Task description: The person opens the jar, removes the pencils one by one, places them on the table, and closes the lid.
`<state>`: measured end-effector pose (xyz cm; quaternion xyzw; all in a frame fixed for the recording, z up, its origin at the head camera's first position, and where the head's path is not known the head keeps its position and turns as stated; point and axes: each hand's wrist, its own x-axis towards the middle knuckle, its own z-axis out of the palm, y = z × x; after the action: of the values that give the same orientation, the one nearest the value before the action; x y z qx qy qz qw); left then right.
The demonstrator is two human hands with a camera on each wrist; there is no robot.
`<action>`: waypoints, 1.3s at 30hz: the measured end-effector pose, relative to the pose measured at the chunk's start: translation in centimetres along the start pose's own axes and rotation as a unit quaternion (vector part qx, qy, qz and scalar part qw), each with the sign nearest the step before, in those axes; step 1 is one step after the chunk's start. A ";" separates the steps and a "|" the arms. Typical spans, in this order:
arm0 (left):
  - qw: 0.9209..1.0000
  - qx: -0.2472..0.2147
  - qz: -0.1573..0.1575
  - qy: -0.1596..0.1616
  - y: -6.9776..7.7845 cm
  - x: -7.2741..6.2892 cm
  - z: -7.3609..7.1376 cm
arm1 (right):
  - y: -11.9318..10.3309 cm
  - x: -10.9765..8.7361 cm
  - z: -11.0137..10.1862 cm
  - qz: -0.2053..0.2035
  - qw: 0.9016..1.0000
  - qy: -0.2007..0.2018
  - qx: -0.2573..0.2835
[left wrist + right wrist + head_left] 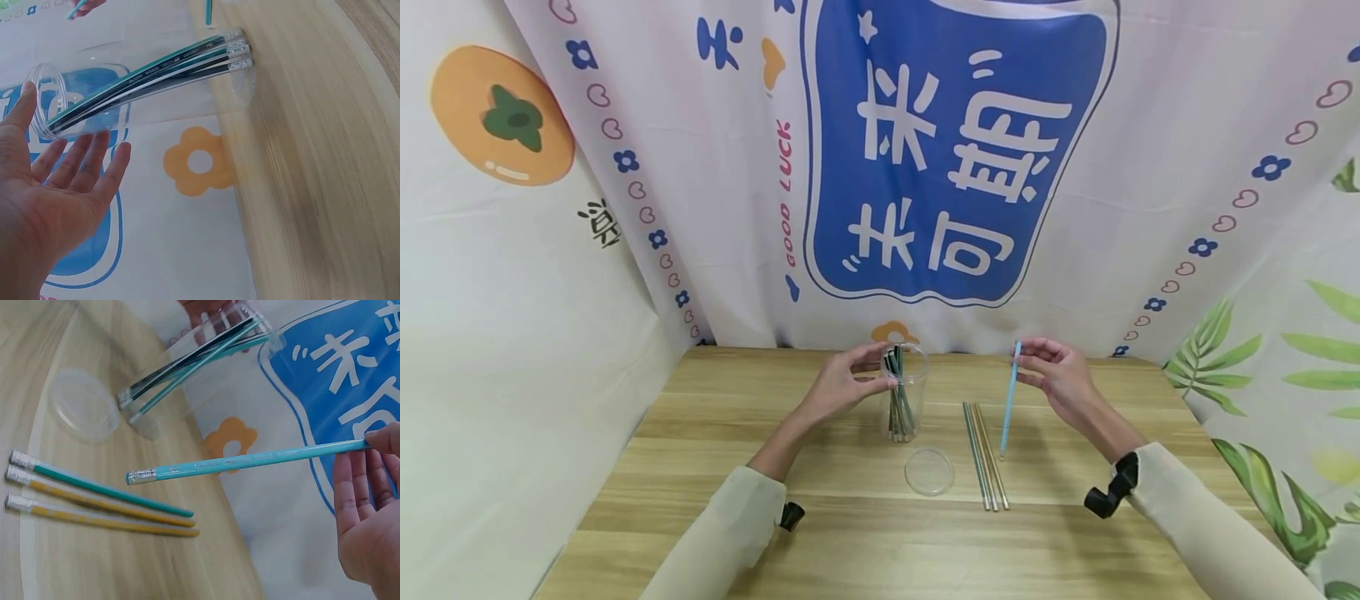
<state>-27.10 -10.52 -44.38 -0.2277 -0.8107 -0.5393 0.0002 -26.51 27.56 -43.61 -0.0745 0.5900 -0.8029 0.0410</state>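
Note:
A clear round jar (162,103) stands upright on the table with several dark and green pencils (901,404) leaning inside, their eraser ends at the bottom. My left hand (850,382) holds the jar near its rim, thumb on one side and fingers on the other. My right hand (1056,377) pinches a light blue pencil (250,461) by its upper end, so it hangs with its eraser end down, right of the jar. Between them on the table lie a green pencil (112,490) and two yellow pencils (106,519), side by side.
The jar's clear round lid (928,472) lies flat on the wooden table (715,467), in front of the jar. A printed cloth (745,250) hangs along the table's far edge. Black straps (1112,487) circle the wrists.

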 end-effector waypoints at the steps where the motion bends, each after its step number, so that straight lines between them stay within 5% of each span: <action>1: 1.000 0.000 -0.001 0.000 0.0 0.0 0.0 | 0.2 0.0 -0.1 0.007 1.000 0.001 -0.007; 22: 1.000 0.012 -0.018 0.001 0.2 -0.1 -0.2 | 4.4 -0.2 -2.4 0.105 0.990 -0.011 -0.091; 39: 0.999 0.012 -0.033 -0.003 0.3 0.1 -0.2 | 7.1 0.3 -2.3 0.131 0.978 -0.011 -0.164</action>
<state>-27.13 -10.54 -44.02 -0.2019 -0.8241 -0.5290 -0.0173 -27.37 27.57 -50.99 -0.0110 0.7180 -0.6820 0.1390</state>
